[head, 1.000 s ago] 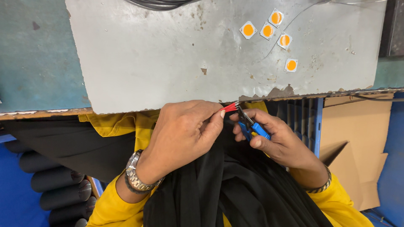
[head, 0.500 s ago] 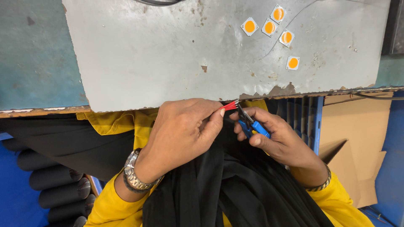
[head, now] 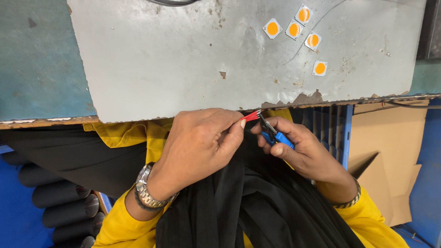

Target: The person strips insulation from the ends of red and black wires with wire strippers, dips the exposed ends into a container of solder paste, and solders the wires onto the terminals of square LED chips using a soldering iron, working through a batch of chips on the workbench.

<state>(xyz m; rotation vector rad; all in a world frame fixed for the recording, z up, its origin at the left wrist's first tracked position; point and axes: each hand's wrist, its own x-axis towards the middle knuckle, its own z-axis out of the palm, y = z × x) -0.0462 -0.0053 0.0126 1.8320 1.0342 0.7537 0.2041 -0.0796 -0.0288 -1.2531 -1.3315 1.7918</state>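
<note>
Your left hand (head: 197, 147) pinches a thin red wire (head: 250, 116) just below the edge of the scuffed grey metal sheet (head: 183, 59), bare strands showing at its tip. Your right hand (head: 298, 149) grips small blue-handled cutters (head: 272, 133), jaws right at that tip. The end looks stripped already; the five square yellow-centred chips (head: 303, 34) up on the sheet lie unwired.

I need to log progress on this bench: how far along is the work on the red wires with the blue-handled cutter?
Done: nothing shows as finished; five square orange-centred chips lie loose on the grey sheet, no wire on them. In hand: the left hand pinches the red wires while the right hand holds the blue-handled cutter at their ends. Left: whether the ends are trimmed is too small to tell.
</note>
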